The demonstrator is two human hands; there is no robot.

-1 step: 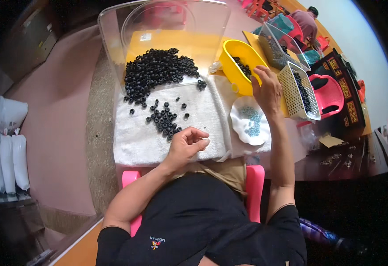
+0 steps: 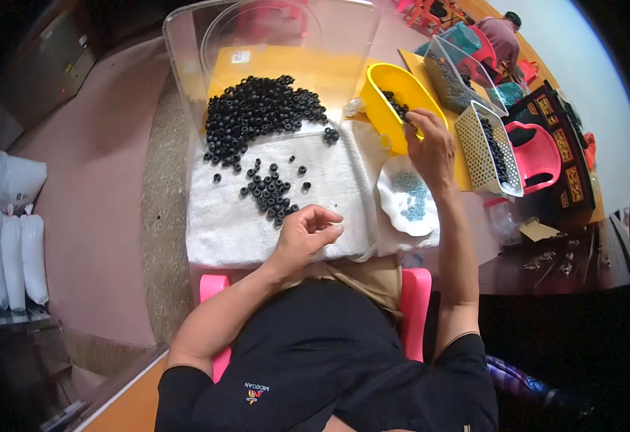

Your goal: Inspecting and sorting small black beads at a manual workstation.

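My left hand [image 2: 306,234] rests over the near part of a white towel [image 2: 228,241], its thumb and fingers curled together. Whether a small piece is between them I cannot make out. Just beyond it lies a loose cluster of small black rings [image 2: 266,191]. My right hand [image 2: 433,150] is over the near right rim of a yellow oval tub [image 2: 381,108], fingertips drawn together inside it. Black pieces [image 2: 394,101] lie in the tub, close to those fingertips; what the fingers hold is hidden. A white scalloped dish [image 2: 415,227] with tiny pale blue pieces sits below that hand.
A clear plastic bin [image 2: 315,68] tips toward me, with a large heap of black rings [image 2: 257,115] at its mouth. Right of the tub stand a white perforated basket [image 2: 477,155] and a clear box [image 2: 450,79]. A pink chair [image 2: 543,155] and a person [image 2: 498,43] are farther off.
My right hand's fingertips have come closer together and slightly left, inside the tub. The left hand keeps its pose. The whole view has shifted a little.
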